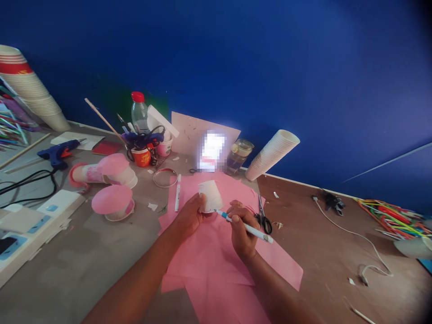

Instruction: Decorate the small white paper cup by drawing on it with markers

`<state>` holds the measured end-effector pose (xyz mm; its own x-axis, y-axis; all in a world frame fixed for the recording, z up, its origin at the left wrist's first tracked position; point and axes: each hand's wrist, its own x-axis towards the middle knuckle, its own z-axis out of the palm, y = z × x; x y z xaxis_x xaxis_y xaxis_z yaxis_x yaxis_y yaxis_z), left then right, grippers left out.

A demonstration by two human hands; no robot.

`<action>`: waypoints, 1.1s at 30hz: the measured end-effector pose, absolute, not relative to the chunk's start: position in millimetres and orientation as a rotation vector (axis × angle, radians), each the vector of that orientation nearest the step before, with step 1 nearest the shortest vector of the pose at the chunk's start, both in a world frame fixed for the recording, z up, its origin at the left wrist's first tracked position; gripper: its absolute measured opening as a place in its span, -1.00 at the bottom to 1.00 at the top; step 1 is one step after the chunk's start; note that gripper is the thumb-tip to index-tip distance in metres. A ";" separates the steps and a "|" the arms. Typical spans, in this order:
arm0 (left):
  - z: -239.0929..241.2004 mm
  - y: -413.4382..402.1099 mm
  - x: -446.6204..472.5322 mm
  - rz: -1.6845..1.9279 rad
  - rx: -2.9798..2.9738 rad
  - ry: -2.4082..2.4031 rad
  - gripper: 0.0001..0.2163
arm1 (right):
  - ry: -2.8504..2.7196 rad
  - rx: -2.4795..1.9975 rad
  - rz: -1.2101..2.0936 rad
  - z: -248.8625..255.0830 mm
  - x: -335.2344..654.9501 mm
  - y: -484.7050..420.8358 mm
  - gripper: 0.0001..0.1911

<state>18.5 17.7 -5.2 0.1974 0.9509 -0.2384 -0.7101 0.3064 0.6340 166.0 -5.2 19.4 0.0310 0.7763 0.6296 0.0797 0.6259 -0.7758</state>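
Glue gun [59, 153] lies at left, with a pink-topped cup [112, 200] to its right. The left hand [192, 215] grips a white paper cup [211, 196] above pink paper [205, 261], the cup's long axis running roughly near to far. That cup sits between the hands, the left one touching it. A white pen [258, 232] slants rightward from its near rim into the right hand's [243, 231] closed grasp; whether the tip touches is hard to tell. Scissors [267, 225] lie just rightward.
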 end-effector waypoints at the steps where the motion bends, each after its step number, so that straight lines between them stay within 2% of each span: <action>1: -5.3 17.8 18.7 1.218 0.434 0.666 -0.63 | -1.438 -0.766 0.623 20.1 166.0 -4.7 -0.79; 22: -2.2 17.9 19.2 1.207 0.447 0.626 -0.65 | -1.373 -0.824 0.572 21.5 169.5 3.2 -0.84; 28: 2.3 17.2 18.4 1.203 0.419 0.640 -0.60 | -1.433 -0.787 0.629 22.1 169.0 -1.1 -0.77; 33: 0.2 17.5 18.5 1.210 0.421 0.639 -0.65 | -1.341 -0.775 0.652 26.9 167.4 -1.9 -0.77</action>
<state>18.5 17.5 0.2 0.2135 0.9499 -0.2283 -0.7241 0.3107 0.6158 167.4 -1.9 26.9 0.1267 0.7940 0.5945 0.0226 0.5969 -0.8020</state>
